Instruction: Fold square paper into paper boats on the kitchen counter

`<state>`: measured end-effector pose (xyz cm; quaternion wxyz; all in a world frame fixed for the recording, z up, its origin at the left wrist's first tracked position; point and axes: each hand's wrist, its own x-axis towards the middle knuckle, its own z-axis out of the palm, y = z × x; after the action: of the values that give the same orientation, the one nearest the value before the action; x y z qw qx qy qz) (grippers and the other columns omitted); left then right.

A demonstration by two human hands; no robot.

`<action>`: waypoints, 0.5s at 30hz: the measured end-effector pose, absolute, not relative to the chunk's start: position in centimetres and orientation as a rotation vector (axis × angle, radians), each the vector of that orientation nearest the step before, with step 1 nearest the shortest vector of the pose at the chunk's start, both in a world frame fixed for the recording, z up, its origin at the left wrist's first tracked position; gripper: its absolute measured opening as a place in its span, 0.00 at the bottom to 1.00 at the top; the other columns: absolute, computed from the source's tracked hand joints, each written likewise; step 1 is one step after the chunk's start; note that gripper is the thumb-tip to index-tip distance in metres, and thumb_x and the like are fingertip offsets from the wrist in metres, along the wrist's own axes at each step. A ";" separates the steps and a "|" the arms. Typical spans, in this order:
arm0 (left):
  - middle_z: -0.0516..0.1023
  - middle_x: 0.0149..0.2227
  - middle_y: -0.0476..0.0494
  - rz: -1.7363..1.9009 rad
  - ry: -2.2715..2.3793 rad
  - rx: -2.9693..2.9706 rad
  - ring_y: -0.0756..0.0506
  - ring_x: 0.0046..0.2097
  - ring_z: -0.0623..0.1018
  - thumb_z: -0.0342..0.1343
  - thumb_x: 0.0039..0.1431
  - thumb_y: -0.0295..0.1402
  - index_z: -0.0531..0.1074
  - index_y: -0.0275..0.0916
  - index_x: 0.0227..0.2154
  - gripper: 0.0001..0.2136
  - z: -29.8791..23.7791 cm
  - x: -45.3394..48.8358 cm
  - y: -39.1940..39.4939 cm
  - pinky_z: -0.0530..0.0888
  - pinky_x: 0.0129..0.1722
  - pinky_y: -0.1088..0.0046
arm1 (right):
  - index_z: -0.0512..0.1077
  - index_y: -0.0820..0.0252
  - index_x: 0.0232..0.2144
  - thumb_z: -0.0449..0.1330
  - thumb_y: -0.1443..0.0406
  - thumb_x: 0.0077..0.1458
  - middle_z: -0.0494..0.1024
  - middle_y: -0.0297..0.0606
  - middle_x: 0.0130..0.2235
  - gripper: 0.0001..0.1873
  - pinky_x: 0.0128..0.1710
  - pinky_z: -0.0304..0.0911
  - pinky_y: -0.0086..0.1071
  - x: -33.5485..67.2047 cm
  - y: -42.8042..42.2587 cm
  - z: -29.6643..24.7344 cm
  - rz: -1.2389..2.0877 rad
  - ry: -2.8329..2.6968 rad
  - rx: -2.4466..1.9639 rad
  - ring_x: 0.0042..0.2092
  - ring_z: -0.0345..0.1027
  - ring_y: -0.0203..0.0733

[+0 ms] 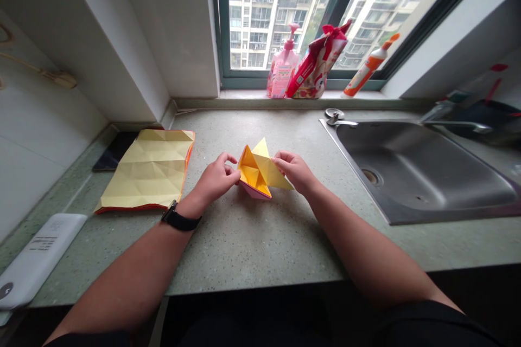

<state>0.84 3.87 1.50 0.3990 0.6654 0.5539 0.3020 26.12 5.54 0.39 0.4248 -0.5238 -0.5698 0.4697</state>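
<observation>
A partly folded piece of paper (pixel 259 171), yellow and orange inside with a pink underside, sits at the middle of the speckled counter (pixel 244 238). My left hand (pixel 215 178) pinches its left edge, fingers closed; a black watch is on that wrist. On the other side, my right hand (pixel 296 170) pinches the right flap, fingers closed on the paper. The paper's flaps stand up in points between the two hands.
A creased yellow sheet (pixel 150 169) lies to the left, partly over a dark phone (pixel 113 153). A white power bank (pixel 36 258) lies at the front left. A steel sink (pixel 423 173) is on the right. Soap bottle (pixel 282 65), red bag (pixel 317 63) and orange-capped bottle (pixel 369 67) stand on the sill.
</observation>
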 end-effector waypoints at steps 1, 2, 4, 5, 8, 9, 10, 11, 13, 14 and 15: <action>0.82 0.27 0.52 0.768 1.404 1.684 0.45 0.30 0.80 0.58 0.58 0.32 0.69 0.43 0.45 0.12 1.5 0.9 3.9 0.70 0.33 0.71 | 0.67 0.54 0.22 0.66 0.50 0.51 0.65 0.28 0.22 0.19 0.27 0.48 0.32 26.1 5.5 0.4 1.178 -1.428 -1.308 0.26 0.54 0.36; 0.82 0.27 0.52 0.771 1.405 1.684 0.45 0.30 0.80 0.58 0.58 0.32 0.69 0.43 0.45 0.12 1.5 0.9 3.8 0.70 0.33 0.71 | 0.67 0.54 0.22 0.66 0.50 0.51 0.65 0.28 0.22 0.19 0.27 0.48 0.32 26.1 5.5 0.4 1.180 -1.431 -1.306 0.26 0.54 0.36; 0.82 0.27 0.52 0.771 1.405 1.680 0.45 0.29 0.79 0.58 0.58 0.32 0.69 0.43 0.45 0.12 1.5 0.9 3.8 0.70 0.32 0.71 | 0.66 0.54 0.22 0.66 0.50 0.51 0.65 0.28 0.22 0.19 0.27 0.48 0.32 26.1 5.5 0.4 1.182 -1.439 -1.308 0.26 0.54 0.36; 0.81 0.27 0.52 0.769 1.404 1.679 0.45 0.29 0.79 0.58 0.58 0.32 0.69 0.43 0.46 0.12 1.5 0.9 3.8 0.70 0.32 0.71 | 0.67 0.54 0.22 0.66 0.50 0.51 0.65 0.28 0.22 0.19 0.27 0.49 0.32 26.1 5.5 0.4 1.183 -1.444 -1.312 0.26 0.54 0.36; 0.81 0.27 0.53 0.765 1.408 1.695 0.45 0.29 0.79 0.58 0.58 0.32 0.69 0.43 0.46 0.12 1.4 0.9 3.8 0.70 0.33 0.71 | 0.67 0.54 0.22 0.66 0.50 0.50 0.65 0.28 0.22 0.19 0.28 0.49 0.32 26.1 5.5 0.4 1.197 -1.461 -1.331 0.26 0.55 0.36; 0.81 0.27 0.53 0.764 1.410 1.704 0.45 0.30 0.79 0.58 0.59 0.33 0.69 0.43 0.46 0.12 1.3 0.9 3.8 0.70 0.33 0.71 | 0.67 0.54 0.22 0.66 0.50 0.50 0.66 0.28 0.22 0.18 0.28 0.49 0.32 26.0 5.5 0.4 1.205 -1.467 -1.337 0.26 0.55 0.36; 0.81 0.27 0.53 0.763 1.410 1.713 0.45 0.30 0.79 0.58 0.59 0.33 0.69 0.43 0.46 0.12 1.3 0.9 3.8 0.70 0.33 0.71 | 0.67 0.55 0.22 0.66 0.51 0.50 0.66 0.28 0.23 0.18 0.28 0.49 0.32 26.0 5.5 0.4 1.214 -1.475 -1.343 0.26 0.55 0.36; 0.81 0.27 0.53 0.760 1.406 1.722 0.45 0.30 0.79 0.58 0.59 0.33 0.69 0.43 0.46 0.12 1.2 0.9 3.8 0.70 0.33 0.70 | 0.67 0.55 0.22 0.66 0.51 0.50 0.66 0.28 0.23 0.18 0.28 0.50 0.32 26.0 5.5 0.5 1.224 -1.482 -1.347 0.26 0.56 0.35; 0.80 0.27 0.53 0.753 1.391 1.738 0.44 0.30 0.80 0.58 0.61 0.34 0.69 0.43 0.47 0.12 1.1 0.9 3.8 0.71 0.34 0.70 | 0.67 0.55 0.21 0.66 0.51 0.49 0.67 0.28 0.23 0.18 0.28 0.50 0.32 26.0 5.5 0.5 1.241 -1.490 -1.355 0.26 0.56 0.35; 0.80 0.27 0.53 0.747 1.380 1.747 0.44 0.30 0.80 0.58 0.61 0.35 0.69 0.43 0.47 0.12 1.0 0.9 3.9 0.71 0.34 0.69 | 0.67 0.55 0.21 0.66 0.51 0.49 0.67 0.29 0.23 0.18 0.28 0.50 0.32 26.0 5.5 0.5 1.247 -1.490 -1.359 0.26 0.56 0.35; 0.80 0.27 0.53 0.739 1.368 1.757 0.44 0.30 0.80 0.58 0.62 0.36 0.69 0.43 0.47 0.12 0.9 1.0 3.9 0.71 0.34 0.69 | 0.67 0.55 0.21 0.67 0.51 0.49 0.68 0.29 0.23 0.18 0.28 0.51 0.32 26.0 5.5 0.5 1.251 -1.487 -1.363 0.27 0.57 0.35</action>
<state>0.95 3.86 0.94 0.3876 0.6903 0.5375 0.2903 26.03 5.48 0.52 0.3745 -0.5324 -0.5808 0.4888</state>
